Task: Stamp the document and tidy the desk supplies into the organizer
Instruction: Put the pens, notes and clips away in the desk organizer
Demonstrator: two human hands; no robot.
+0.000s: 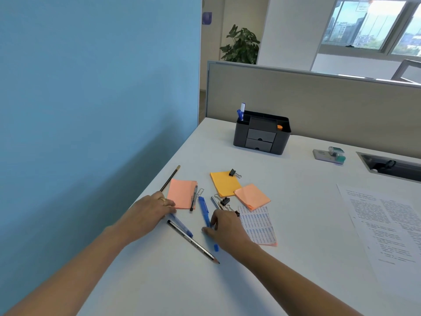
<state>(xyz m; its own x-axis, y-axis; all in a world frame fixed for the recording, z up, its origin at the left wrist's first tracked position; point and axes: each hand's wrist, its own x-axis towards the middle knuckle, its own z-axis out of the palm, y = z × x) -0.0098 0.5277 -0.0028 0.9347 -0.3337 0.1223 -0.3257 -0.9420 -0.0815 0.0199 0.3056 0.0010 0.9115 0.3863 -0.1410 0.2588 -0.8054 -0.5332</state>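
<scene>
Two hands on the tabletop (pixel 296 201) in front of the organizer (pixel 262 133), right hand (pixel 224 226) grip pinching a blue pen (pixel 203 208), left hand (pixel 151 210) flat, grip loose, sticky pads (pixel 181 193) and binder clips (pixel 225 201) crowding close, stamp (pixel 330 155) right of organizer

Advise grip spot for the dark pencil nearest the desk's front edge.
Pinch the dark pencil from above on its tip-side half, fingers across the shaft. It lies flat and diagonal, sharp tip toward the person; a blue pen crowds its upper end.
</scene>
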